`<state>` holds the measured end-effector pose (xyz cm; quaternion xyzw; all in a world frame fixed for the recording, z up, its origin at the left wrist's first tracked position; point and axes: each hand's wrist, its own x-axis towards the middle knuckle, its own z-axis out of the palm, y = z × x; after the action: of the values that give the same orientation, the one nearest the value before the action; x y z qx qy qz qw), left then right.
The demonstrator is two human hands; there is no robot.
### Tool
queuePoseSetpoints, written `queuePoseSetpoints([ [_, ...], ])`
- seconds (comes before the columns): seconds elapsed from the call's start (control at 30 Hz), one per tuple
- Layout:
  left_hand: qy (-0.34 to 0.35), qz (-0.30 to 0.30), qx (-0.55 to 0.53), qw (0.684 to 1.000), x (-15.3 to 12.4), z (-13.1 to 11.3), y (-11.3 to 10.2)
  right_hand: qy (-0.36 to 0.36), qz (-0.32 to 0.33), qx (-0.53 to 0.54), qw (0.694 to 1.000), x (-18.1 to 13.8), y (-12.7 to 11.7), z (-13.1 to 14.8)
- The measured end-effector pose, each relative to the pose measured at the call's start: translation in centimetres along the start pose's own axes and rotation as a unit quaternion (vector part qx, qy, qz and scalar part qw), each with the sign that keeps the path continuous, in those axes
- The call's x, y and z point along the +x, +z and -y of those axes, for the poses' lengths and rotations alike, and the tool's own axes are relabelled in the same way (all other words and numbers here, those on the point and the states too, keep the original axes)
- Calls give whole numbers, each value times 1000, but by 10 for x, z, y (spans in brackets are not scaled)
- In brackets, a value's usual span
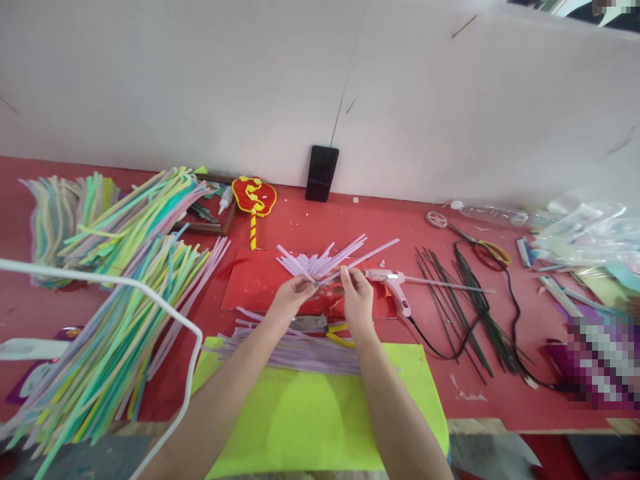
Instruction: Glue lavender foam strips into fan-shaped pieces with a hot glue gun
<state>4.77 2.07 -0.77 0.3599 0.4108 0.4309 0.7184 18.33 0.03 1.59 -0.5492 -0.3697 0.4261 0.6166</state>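
Fingers of your left hand (295, 293) and right hand (357, 301) both pinch the lilac strips (325, 261), fanned toward 12 o'clock; the glue gun (395, 280) lies at 3 o'clock.

A handicraft workbench set against a plain white wall (200, 80). The red tabletop (500, 393) is crowded with making supplies: heaps of pastel pipe cleaners (115, 313), a fan of lilac pipe cleaners (325, 261), a pink hot glue gun (395, 283), dark green floral wires (465, 300), yellow-handled pliers (310, 324) and a red-and-yellow ornament (254, 197).
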Motion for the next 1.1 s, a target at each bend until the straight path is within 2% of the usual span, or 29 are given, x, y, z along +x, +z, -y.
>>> queuePoseSetpoints([
  [0.13, -9, 2, 25, 1000, -1, -1, 3, -6, 13, -20, 1000, 0, 0, -1],
  [0.3, 27, -3, 66, 997, -1, 0, 2, -14, 20, -27, 999, 2, -2, -4],
  [0.5, 100, 18, 230, 968, -12, -5, 5, -10, 4, -31, 999, 3, -4, -5],
  [0.6, 110, 6, 268, 957, -14, -6, 6, -8, 2, -36, 999, 3, -4, -6],
  [0.83, 87, 5, 180, 980, -9, -3, 7, -9, 8, -25, 1000, 4, -3, -8],
  [1.0, 51, -14, 120, 991, -8, -7, 7, -12, 69, -68, 995, 2, 0, -8],
  [1.1, 52, -11, 115, 992, -8, -9, 7, -16, 79, -81, 994, 1, 1, -7],
])
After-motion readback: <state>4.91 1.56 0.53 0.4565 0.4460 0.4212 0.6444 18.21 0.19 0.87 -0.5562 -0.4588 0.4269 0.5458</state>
